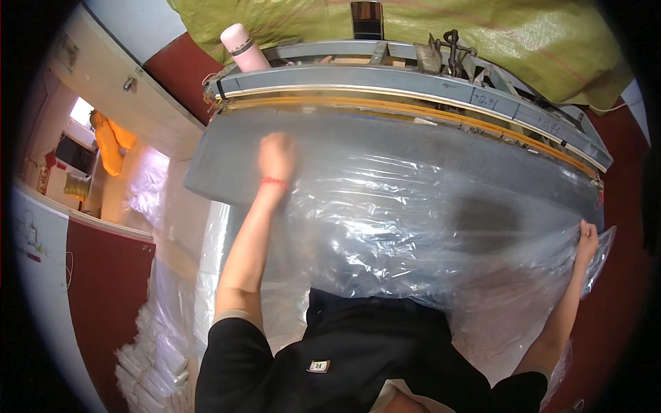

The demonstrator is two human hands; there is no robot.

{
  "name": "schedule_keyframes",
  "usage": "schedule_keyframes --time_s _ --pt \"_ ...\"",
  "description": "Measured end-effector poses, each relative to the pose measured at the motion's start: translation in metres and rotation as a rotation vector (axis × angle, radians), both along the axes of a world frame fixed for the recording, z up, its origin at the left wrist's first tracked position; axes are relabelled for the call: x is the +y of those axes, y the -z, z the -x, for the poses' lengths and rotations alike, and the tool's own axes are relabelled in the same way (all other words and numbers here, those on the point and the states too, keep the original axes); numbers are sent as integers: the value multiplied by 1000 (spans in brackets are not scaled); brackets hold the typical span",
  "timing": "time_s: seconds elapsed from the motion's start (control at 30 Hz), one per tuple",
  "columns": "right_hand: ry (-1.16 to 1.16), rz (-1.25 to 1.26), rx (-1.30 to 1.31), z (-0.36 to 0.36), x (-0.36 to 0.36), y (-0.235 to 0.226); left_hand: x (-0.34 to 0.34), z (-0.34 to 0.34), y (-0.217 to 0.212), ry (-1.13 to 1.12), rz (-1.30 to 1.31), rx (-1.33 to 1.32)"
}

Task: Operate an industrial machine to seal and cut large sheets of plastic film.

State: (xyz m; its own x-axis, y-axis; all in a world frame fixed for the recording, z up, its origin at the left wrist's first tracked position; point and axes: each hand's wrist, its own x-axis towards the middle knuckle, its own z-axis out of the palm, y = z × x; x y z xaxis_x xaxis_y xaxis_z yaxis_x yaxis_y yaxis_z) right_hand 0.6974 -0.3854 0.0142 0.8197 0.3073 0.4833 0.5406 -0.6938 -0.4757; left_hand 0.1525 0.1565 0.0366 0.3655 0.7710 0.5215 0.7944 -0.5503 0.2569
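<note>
Both hands [277, 157] [587, 241] on clear plastic sheet [413, 220] edges (grey table [330, 134])

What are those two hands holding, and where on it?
Both grip the clear plastic sheet: left hand closed on its far left part on the grey table, right hand pinching its right edge.

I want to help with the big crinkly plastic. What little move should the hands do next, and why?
Probably slide the clear plastic sheet forward so its far edge reaches the long sealing bar. The left hand presses the sheet near the grey table's far side, and the right hand grips its right edge. The sheet looks wrinkled and its edge seems short of the bar.
</note>
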Motion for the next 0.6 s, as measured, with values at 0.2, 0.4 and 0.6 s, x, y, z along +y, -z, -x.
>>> schedule_keyframes --time_s 0.2,0.4,0.6 --pt "30 -413 -32 -37 21 21 26 -29 16 -15 33 -664" --pt "-69 -555 -61 -50 140 18 115 -25 25 -59 93 -913" --pt "32 -637 147 -51 165 7 132 -42 28 26 184 -958"
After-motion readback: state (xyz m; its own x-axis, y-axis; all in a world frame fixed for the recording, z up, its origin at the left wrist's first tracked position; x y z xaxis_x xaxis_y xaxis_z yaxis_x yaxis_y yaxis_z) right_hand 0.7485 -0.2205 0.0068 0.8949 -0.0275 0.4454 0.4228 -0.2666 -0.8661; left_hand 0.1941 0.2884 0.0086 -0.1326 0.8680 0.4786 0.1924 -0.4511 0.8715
